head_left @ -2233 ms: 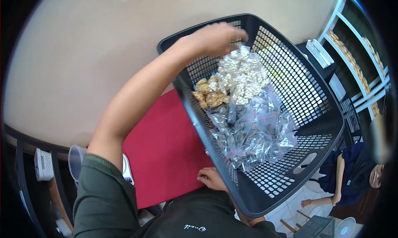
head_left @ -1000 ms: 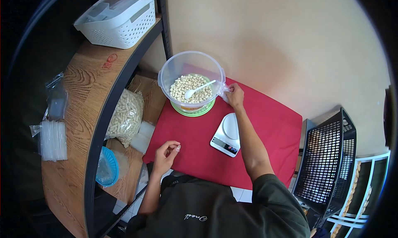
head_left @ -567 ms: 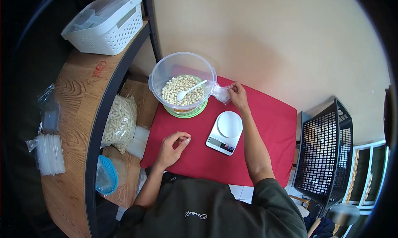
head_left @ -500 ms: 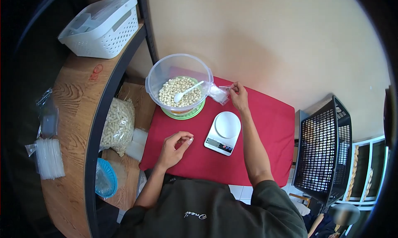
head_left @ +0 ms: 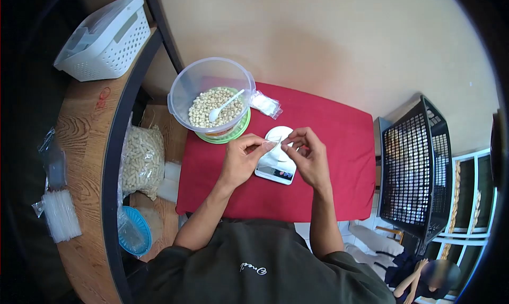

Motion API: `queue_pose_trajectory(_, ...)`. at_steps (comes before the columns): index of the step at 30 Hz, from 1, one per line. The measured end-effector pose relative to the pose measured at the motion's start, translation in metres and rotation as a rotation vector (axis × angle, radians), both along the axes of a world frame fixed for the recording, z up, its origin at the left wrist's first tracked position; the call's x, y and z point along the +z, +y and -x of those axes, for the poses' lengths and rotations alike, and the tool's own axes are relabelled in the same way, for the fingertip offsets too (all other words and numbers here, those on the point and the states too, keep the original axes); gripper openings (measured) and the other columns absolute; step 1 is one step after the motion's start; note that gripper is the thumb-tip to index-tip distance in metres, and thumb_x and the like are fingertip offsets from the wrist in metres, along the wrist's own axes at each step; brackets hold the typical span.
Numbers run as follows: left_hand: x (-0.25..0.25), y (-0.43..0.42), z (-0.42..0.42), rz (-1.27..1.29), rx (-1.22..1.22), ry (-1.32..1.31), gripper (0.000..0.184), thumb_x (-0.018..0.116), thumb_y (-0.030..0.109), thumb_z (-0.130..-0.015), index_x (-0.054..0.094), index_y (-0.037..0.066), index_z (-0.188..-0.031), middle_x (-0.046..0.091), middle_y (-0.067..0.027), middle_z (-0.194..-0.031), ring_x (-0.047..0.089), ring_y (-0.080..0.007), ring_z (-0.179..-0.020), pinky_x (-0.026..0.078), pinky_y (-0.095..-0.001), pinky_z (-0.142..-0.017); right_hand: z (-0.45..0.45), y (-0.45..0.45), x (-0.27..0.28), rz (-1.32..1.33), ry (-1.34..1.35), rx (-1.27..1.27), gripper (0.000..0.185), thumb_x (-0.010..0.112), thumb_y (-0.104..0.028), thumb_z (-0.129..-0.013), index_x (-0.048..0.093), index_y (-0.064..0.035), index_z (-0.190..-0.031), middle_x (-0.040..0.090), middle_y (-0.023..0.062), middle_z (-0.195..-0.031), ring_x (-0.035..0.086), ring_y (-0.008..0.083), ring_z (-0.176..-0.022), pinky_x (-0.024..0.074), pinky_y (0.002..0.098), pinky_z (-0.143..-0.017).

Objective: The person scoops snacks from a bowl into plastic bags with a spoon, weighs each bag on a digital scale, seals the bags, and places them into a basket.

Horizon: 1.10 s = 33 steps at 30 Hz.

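My left hand (head_left: 239, 160) and my right hand (head_left: 309, 156) meet over the kitchen scale (head_left: 277, 173). Their fingertips pinch a small clear plastic bag (head_left: 273, 145) from either side. The scale's white platform is partly hidden behind the bag and my hands. Just beyond my left hand stands a large clear tub (head_left: 181, 86) partly filled with pale round nuts (head_left: 204, 103). A white plastic spoon (head_left: 215, 114) rests on the nuts. Beside the tub lies a stack of clear plastic bags (head_left: 266, 104).
A red cloth (head_left: 339, 161) covers the table. Left are a wooden shelf (head_left: 87, 145), a white basket (head_left: 106, 52), a sack of elongated pale pieces (head_left: 142, 163) and a blue basket (head_left: 144, 227). A black crate (head_left: 411, 169) stands right; another person (head_left: 411, 277) is at lower right.
My right hand has come back from the bag stack to above the scale, bringing a bag. My left hand has moved up and right to grip it too. The view has shifted slightly.
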<state>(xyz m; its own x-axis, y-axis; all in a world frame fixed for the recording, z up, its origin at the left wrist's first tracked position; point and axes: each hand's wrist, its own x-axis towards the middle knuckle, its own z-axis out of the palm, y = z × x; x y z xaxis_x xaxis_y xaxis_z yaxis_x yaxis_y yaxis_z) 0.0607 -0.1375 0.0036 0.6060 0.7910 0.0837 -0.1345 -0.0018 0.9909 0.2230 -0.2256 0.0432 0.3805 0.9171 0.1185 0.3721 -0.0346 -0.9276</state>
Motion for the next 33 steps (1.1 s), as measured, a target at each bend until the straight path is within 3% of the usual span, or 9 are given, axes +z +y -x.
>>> queue_pose_trajectory(10,-0.006,-0.002,0.005,0.088,-0.137,-0.1,0.006,0.072,-0.001,-0.085,0.067,-0.003,-0.089,0.068,-0.0057,-0.084,0.061,-0.0079,-0.075,0.049,-0.0216,-0.068,0.008,-0.019,0.028,-0.076,-0.212,0.245,0.019,0.064,0.005,-0.081,0.066,-0.0005,-0.099,0.068,0.0095,-0.096,0.066,0.0192,-0.075,0.0502,0.0291,-0.057)
queue_pose_trajectory(13,0.01,-0.005,0.017,-0.036,-0.132,0.049,0.009,0.074,-0.001,-0.083,0.067,-0.002,-0.087,0.068,-0.0067,-0.084,0.062,-0.0103,-0.073,0.049,-0.0236,-0.067,0.015,-0.016,0.031,-0.045,-0.264,0.271,0.019,0.063,0.005,-0.081,0.067,-0.0003,-0.099,0.069,0.0105,-0.094,0.066,0.0204,-0.073,0.0507,0.0297,-0.057)
queue_pose_trajectory(15,0.015,-0.009,0.023,-0.385,-0.047,0.117,0.013,0.076,0.0,-0.079,0.067,-0.002,-0.087,0.067,-0.0078,-0.082,0.062,-0.0129,-0.073,0.049,-0.0263,-0.067,0.018,-0.014,0.034,0.1,-0.18,0.341,0.017,0.063,0.004,-0.082,0.067,0.0002,-0.098,0.069,0.0108,-0.09,0.066,0.0212,-0.071,0.0507,0.0304,-0.057)
queue_pose_trajectory(17,0.012,-0.011,0.028,-0.399,-0.034,0.124,0.016,0.077,0.0,-0.075,0.067,-0.002,-0.088,0.066,-0.0083,-0.082,0.063,-0.0147,-0.074,0.05,-0.0286,-0.068,0.017,-0.011,0.036,0.137,-0.162,0.357,0.016,0.063,0.004,-0.083,0.068,0.0007,-0.098,0.069,0.0115,-0.086,0.066,0.0217,-0.07,0.0513,0.0311,-0.059)
queue_pose_trajectory(19,0.009,-0.011,0.031,-0.358,-0.049,0.152,0.017,0.077,0.0,-0.076,0.067,-0.002,-0.089,0.066,-0.0079,-0.082,0.063,-0.0149,-0.075,0.05,-0.0291,-0.069,0.015,-0.008,0.03,0.083,-0.174,0.413,0.013,0.065,0.004,-0.085,0.069,0.0017,-0.097,0.07,0.0102,-0.085,0.066,0.0155,-0.07,0.0515,0.028,-0.061)
queue_pose_trajectory(20,0.008,-0.01,0.034,-0.356,-0.041,0.152,0.017,0.077,0.0,-0.076,0.067,-0.002,-0.089,0.066,-0.0079,-0.082,0.063,-0.0149,-0.075,0.05,-0.0291,-0.069,0.014,-0.006,0.027,0.135,-0.133,0.433,0.014,0.066,0.002,-0.085,0.071,0.0008,-0.097,0.069,0.0127,-0.086,0.066,0.0208,-0.07,0.0519,0.0311,-0.063)
queue_pose_trajectory(26,-0.002,-0.008,0.052,-0.332,-0.172,0.114,0.031,0.076,0.003,-0.08,0.064,0.0,-0.109,0.066,-0.0079,-0.096,0.064,-0.0158,-0.085,0.052,-0.0299,-0.076,0.018,0.007,0.025,0.268,-0.088,0.5,0.01,0.067,0.0,-0.085,0.071,0.0015,-0.094,0.069,0.0139,-0.085,0.066,0.0219,-0.072,0.0528,0.0321,-0.065)
queue_pose_trajectory(28,-0.008,-0.006,0.06,-0.099,-0.237,-0.071,0.042,0.074,0.007,-0.086,0.056,-0.001,-0.123,0.065,-0.0068,-0.108,0.063,-0.0142,-0.092,0.052,-0.0301,-0.078,0.024,0.009,0.022,0.187,-0.097,0.539,0.009,0.067,0.0,-0.085,0.07,0.002,-0.093,0.07,0.0141,-0.086,0.067,0.0232,-0.075,0.0532,0.0328,-0.066)
queue_pose_trajectory(33,-0.014,0.002,0.073,0.219,-0.381,-0.153,0.043,0.069,0.01,-0.091,0.051,-0.003,-0.128,0.063,-0.0061,-0.111,0.061,-0.0115,-0.096,0.05,-0.028,-0.082,0.044,0.019,0.028,0.031,-0.179,0.635,0.014,0.066,0.004,-0.08,0.067,0.0045,-0.094,0.07,0.0178,-0.094,0.068,0.0326,-0.085,0.0545,0.0374,-0.072)
